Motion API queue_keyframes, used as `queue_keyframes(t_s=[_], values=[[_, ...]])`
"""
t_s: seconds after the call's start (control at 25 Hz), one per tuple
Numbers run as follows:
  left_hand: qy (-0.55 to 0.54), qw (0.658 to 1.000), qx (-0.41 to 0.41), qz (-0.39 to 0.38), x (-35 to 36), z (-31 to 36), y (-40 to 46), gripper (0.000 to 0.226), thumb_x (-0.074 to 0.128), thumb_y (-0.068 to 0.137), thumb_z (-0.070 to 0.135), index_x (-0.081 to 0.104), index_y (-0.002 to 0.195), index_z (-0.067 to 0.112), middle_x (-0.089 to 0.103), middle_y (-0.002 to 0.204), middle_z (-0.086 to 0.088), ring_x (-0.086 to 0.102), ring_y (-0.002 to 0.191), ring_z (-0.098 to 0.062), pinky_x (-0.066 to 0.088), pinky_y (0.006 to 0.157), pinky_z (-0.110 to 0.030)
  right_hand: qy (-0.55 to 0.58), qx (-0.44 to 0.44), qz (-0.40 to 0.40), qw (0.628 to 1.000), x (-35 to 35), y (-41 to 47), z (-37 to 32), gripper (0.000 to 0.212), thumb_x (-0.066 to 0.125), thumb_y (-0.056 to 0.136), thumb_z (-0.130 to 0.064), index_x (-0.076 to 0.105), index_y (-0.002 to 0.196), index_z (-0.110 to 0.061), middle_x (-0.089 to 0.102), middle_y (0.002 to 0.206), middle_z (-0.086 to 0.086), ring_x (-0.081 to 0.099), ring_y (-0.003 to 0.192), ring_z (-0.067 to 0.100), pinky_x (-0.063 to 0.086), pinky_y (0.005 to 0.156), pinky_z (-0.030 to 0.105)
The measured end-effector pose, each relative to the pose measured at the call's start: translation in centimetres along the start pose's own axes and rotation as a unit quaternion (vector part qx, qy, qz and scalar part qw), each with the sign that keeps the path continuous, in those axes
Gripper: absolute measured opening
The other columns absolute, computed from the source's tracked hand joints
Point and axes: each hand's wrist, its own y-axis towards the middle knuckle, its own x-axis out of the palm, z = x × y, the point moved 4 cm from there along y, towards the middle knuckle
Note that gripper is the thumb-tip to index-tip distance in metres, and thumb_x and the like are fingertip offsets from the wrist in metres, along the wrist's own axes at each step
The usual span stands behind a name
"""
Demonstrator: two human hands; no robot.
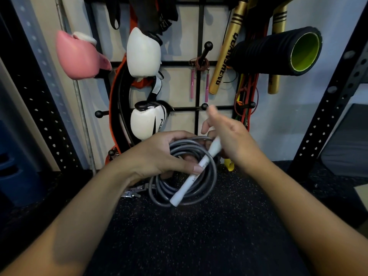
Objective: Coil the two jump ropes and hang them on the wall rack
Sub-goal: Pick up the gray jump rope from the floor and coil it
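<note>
A grey jump rope (209,182) is wound into a coil of several loops, with a white handle (196,173) lying across it. My left hand (157,154) grips the coil at its upper left, thumb pressing on the handle. My right hand (229,136) hovers just right of the coil's top, fingers spread and blurred, touching or nearly touching the handle's upper end. A second jump rope with pink handles (199,80) hangs coiled on an upper peg (207,45) of the black wall rack (200,26). A bare peg (204,106) sticks out just above my right hand.
White boxing gloves (143,52) and a pink glove (77,56) hang on the rack's left. Gold bats (227,50) and a black foam roller (278,50) are at the right. Perforated black uprights (326,108) flank both sides. The floor is dark speckled rubber (189,236). A metal clip (132,192) lies below my left wrist.
</note>
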Motion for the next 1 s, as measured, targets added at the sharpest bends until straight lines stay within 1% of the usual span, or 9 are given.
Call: queue_keyframes(t_s=[0.08, 0.16, 0.28, 0.36, 0.56, 0.64, 0.76, 0.92, 1.0], values=[[-0.076, 0.997, 0.012, -0.001, 0.1, 0.3, -0.1, 0.044, 0.087, 0.070, 0.016, 0.074, 0.112, 0.019, 0.077, 0.089, -0.004, 0.067, 0.064, -0.022, 0.057, 0.061, -0.028, 0.088, 0.037, -0.018, 0.995, -0.3, 0.0, 0.6, 0.078, 0.024, 0.095, -0.079, 0.067, 0.091, -0.015, 0.060, 0.071, 0.007, 0.057, 0.059, 0.018, 0.047, 0.061, 0.033], [-0.166, 0.984, 0.032, 0.054, 0.2, 0.0, 0.2, 0.040, 0.084, 0.070, 0.017, 0.074, 0.109, 0.011, 0.071, 0.078, -0.001, 0.047, 0.045, -0.007, 0.039, 0.042, -0.018, 0.093, 0.047, -0.055, 0.993, -0.4, -0.3, 1.3, 0.088, 0.020, 0.091, -0.085, 0.069, 0.105, -0.012, 0.066, 0.083, 0.015, 0.062, 0.069, 0.031, 0.052, 0.068, 0.042], [-0.253, 0.947, 0.053, 0.188, 0.1, -1.1, 1.1, 0.035, 0.084, 0.074, 0.017, 0.074, 0.107, 0.008, 0.069, 0.067, 0.005, 0.038, 0.041, -0.004, 0.034, 0.040, -0.017, 0.047, 0.040, -0.086, 0.994, 0.7, -1.1, 1.5, 0.077, 0.030, 0.079, -0.092, 0.067, 0.112, -0.033, 0.069, 0.092, 0.002, 0.065, 0.077, 0.018, 0.051, 0.073, 0.034], [-0.273, 0.933, 0.053, 0.229, 0.8, -1.4, 1.4, 0.029, 0.084, 0.078, 0.015, 0.074, 0.105, 0.009, 0.064, 0.059, 0.008, 0.037, 0.040, -0.004, 0.033, 0.041, -0.018, -0.022, 0.012, -0.076, 0.997, 1.5, -1.4, 1.4, 0.063, 0.046, 0.077, -0.089, 0.056, 0.118, -0.043, 0.065, 0.118, -0.004, 0.067, 0.100, 0.009, 0.055, 0.090, 0.035], [-0.278, 0.935, 0.044, 0.215, 0.8, -1.6, 1.4, 0.030, 0.085, 0.075, 0.018, 0.073, 0.102, 0.011, 0.060, 0.059, 0.007, 0.035, 0.040, -0.004, 0.033, 0.040, -0.019, -0.058, -0.054, -0.087, 0.993, 1.9, -1.6, 1.2, 0.070, 0.057, 0.084, -0.071, 0.040, 0.141, -0.033, 0.067, 0.116, -0.015, 0.067, 0.107, 0.001, 0.057, 0.095, 0.034], [-0.274, 0.939, 0.045, 0.204, 0.4, -1.7, 1.4, 0.030, 0.083, 0.078, 0.019, 0.073, 0.105, 0.009, 0.062, 0.064, 0.003, 0.034, 0.040, -0.004, 0.033, 0.040, -0.019, -0.075, -0.067, -0.098, 0.990, 1.9, -1.4, 1.5, 0.052, 0.055, 0.095, -0.060, 0.046, 0.140, -0.033, 0.068, 0.108, -0.016, 0.067, 0.101, -0.001, 0.056, 0.091, 0.032], [-0.263, 0.943, 0.050, 0.199, 0.3, -1.2, 1.4, 0.033, 0.077, 0.084, 0.032, 0.072, 0.108, 0.010, 0.076, 0.090, -0.011, 0.033, 0.043, -0.006, 0.032, 0.041, -0.020, -0.055, -0.064, -0.065, 0.994, 1.6, -1.2, 1.7, 0.019, 0.048, 0.106, -0.044, 0.059, 0.116, -0.032, 0.064, 0.088, -0.011, 0.061, 0.082, 0.005, 0.050, 0.079, 0.036], [-0.196, 0.953, 0.068, 0.219, 0.3, -0.2, 1.6, 0.037, 0.063, 0.097, 0.045, 0.070, 0.112, 0.012, 0.075, 0.081, -0.003, 0.038, 0.050, -0.009, 0.037, 0.044, -0.023, 0.011, -0.028, -0.072, 0.997, 1.6, -1.3, 2.3, 0.037, 0.042, 0.107, -0.048, 0.058, 0.130, -0.024, 0.067, 0.114, 0.019, 0.065, 0.106, 0.035, 0.056, 0.092, 0.050], [-0.156, 0.953, 0.084, 0.246, 0.4, 0.1, 1.6, 0.033, 0.062, 0.097, 0.046, 0.070, 0.112, 0.018, 0.070, 0.076, 0.005, 0.045, 0.053, -0.012, 0.045, 0.050, -0.029, 0.021, -0.026, -0.056, 0.998, 1.4, -1.5, 2.5, 0.045, 0.039, 0.106, -0.055, 0.059, 0.128, -0.021, 0.065, 0.122, 0.023, 0.062, 0.115, 0.039, 0.050, 0.101, 0.056]])
